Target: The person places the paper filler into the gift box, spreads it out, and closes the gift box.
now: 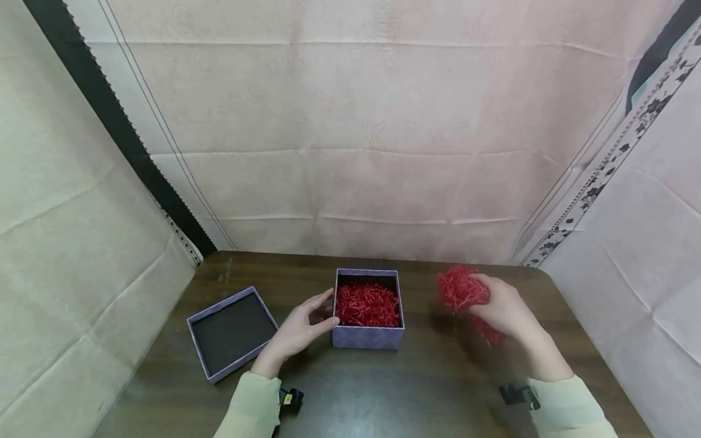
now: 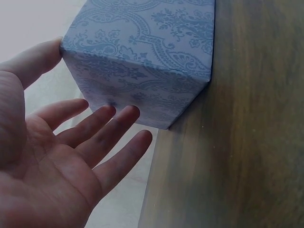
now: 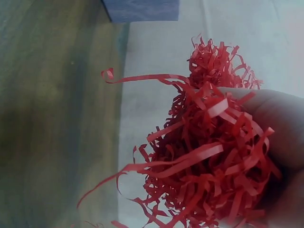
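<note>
A purple-blue patterned box (image 1: 368,338) stands on the table, filled partway with red shredded paper (image 1: 368,304). My left hand (image 1: 302,325) is at the box's left side, fingers spread and fairly straight, thumb touching the near left corner. In the left wrist view the thumb tip meets the edge of the box (image 2: 142,52) while the other fingertips lie close along its side. To the right of the box, my right hand (image 1: 502,306) grips a loose clump of red shredded paper (image 1: 462,289) above the table. Strands dangle from that clump (image 3: 204,161) in the right wrist view.
The box's lid (image 1: 234,334) lies inside-up at the left, its dark inner face showing, next to my left wrist. Light cloth (image 1: 383,121) hangs behind the brown wooden table (image 1: 394,395) and along both sides.
</note>
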Demonstrator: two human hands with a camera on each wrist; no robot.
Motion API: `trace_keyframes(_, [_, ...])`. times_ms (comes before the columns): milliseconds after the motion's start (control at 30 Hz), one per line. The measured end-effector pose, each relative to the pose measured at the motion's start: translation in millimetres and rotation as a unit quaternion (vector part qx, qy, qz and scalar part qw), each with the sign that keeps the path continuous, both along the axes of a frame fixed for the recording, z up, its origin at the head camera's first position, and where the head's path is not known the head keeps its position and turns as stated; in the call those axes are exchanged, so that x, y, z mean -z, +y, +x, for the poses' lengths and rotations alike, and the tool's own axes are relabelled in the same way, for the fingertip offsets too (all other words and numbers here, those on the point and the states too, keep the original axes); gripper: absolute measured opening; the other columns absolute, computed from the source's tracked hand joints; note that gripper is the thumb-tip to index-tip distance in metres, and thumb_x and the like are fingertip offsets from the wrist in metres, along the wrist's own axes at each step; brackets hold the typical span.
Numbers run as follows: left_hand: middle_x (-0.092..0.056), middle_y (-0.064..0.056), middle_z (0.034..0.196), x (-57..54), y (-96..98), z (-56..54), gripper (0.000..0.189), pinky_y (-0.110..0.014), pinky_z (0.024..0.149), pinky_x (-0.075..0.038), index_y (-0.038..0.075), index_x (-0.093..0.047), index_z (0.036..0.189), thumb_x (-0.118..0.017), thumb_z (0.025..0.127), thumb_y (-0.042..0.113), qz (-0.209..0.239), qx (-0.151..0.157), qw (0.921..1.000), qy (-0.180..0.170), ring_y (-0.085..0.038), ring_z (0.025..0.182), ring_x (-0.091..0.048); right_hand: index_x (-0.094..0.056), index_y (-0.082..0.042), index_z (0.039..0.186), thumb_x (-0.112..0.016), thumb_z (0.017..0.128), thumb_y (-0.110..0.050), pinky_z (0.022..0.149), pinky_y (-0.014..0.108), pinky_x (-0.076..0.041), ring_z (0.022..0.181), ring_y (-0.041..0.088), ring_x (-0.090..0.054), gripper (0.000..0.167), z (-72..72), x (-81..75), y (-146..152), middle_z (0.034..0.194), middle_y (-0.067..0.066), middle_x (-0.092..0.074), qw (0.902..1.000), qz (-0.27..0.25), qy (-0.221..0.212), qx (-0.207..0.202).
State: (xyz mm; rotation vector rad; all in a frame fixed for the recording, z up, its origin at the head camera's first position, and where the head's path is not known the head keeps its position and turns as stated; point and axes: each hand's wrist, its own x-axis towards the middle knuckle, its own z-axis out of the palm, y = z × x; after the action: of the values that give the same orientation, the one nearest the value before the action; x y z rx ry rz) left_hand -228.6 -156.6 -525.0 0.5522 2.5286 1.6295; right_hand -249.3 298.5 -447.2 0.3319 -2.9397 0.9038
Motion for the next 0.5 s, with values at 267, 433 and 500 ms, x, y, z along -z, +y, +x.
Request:
trace_keyframes(267, [-0.051, -0.016, 0.161, 1.1, -0.5, -0.5, 0.072, -0.056, 0.109, -0.050, 0.012, -0.044, 0.164, -0.076, 0.102, 0.030, 0.004, -0.003, 1.0000, -0.003, -0.035, 0.133, -0.061, -0.060, -0.005, 0.147, -0.083, 0.087, -0.011, 0.091, 0.062, -0.056, 0.114, 0.039, -0.068, 0.064, -0.8, -11.9, -8.5, 0.129, 0.020, -0.071, 0.9998, -0.015, 0.014, -0.009])
trace_keyframes(433, [-0.051, -0.016, 0.160, 1.9, -0.7, -0.6, 0.070, -0.056, 0.109, -0.050, 0.011, -0.046, 0.164, -0.075, 0.103, 0.029, 0.009, 0.002, 1.0000, -0.002, -0.035, 0.133, -0.061, -0.062, -0.005, 0.145, -0.081, 0.086, -0.008, 0.091, 0.060, -0.056, 0.112, 0.037, -0.069, 0.062, -2.6, -12.6, -17.3, 0.126, 0.018, -0.072, 0.9992, -0.017, 0.029, -0.021])
trace_keyframes(500, [-0.051, -0.016, 0.160, 2.0, -0.5, -0.8, 0.070, -0.056, 0.109, -0.050, 0.011, -0.046, 0.163, -0.076, 0.103, 0.029, 0.010, 0.003, 0.9999, -0.001, -0.034, 0.133, -0.061, -0.062, -0.005, 0.145, -0.081, 0.086, -0.008, 0.091, 0.059, -0.057, 0.111, 0.036, -0.069, 0.062, -3.5, -12.3, -21.1, 0.127, 0.018, -0.072, 0.9991, -0.020, 0.029, -0.025])
